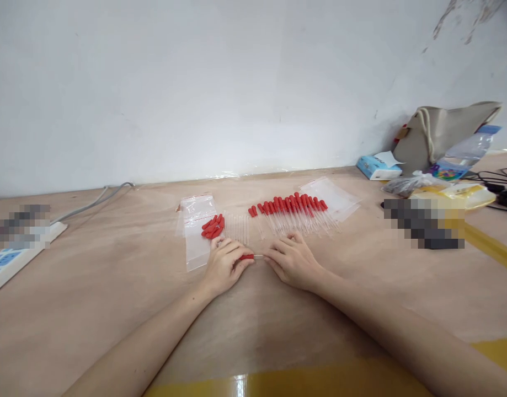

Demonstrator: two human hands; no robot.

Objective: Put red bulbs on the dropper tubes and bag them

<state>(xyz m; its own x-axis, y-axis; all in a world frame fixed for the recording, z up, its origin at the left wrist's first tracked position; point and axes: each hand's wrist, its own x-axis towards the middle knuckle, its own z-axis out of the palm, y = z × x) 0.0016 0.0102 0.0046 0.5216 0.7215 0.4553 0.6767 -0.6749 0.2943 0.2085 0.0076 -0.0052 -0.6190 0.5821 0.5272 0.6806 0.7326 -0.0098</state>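
Observation:
My left hand (227, 263) is closed on a red rubber dropper bulb (247, 256). A thin clear glass tube (258, 256) runs from the bulb's right end into the fingertips of my right hand (292, 259), which pinch it. Just beyond my left hand lie a small heap of loose red bulbs (213, 226) and a row of bare glass tubes (238, 226). Past my right hand, several droppers with red bulbs fitted (292, 207) lie side by side, their tips toward me.
Clear zip bags (197, 251) lie at left, and more plastic bags (330, 198) behind the droppers. A power strip (25, 259) is at far left. Tissues (377, 167), a grey bag (443, 132) and a water bottle (468, 151) stand at right. Yellow tape (303, 377) crosses the near table.

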